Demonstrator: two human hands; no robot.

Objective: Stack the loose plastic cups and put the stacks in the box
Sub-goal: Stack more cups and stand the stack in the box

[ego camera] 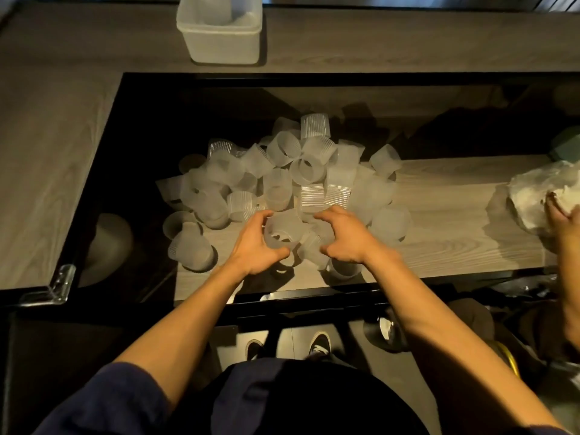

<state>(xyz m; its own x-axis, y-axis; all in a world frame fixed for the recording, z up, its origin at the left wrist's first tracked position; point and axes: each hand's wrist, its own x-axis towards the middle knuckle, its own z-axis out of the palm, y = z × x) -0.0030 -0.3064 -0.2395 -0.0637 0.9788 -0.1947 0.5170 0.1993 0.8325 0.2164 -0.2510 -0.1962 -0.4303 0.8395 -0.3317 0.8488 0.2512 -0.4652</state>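
Frosted plastic cups (pixel 282 171) lie heaped on my wooden worktop (pixel 439 221). My left grip (pixel 254 246) curls round one cup (pixel 282 229) at the pile's near edge. My right grip (pixel 345 240), just beside it, is clenched on a second cup (pixel 314 246). The white box (pixel 219 45) stands well apart on the upper worktop (pixel 376 42). At the right edge, another person's hand (pixel 561 221) rests on a crumpled bag (pixel 530 189).

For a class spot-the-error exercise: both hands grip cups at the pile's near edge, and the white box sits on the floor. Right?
No. The head view shows the white box on the counter beyond the cup pile, not the floor. Left hand and right hand do grip cups at its near edge.
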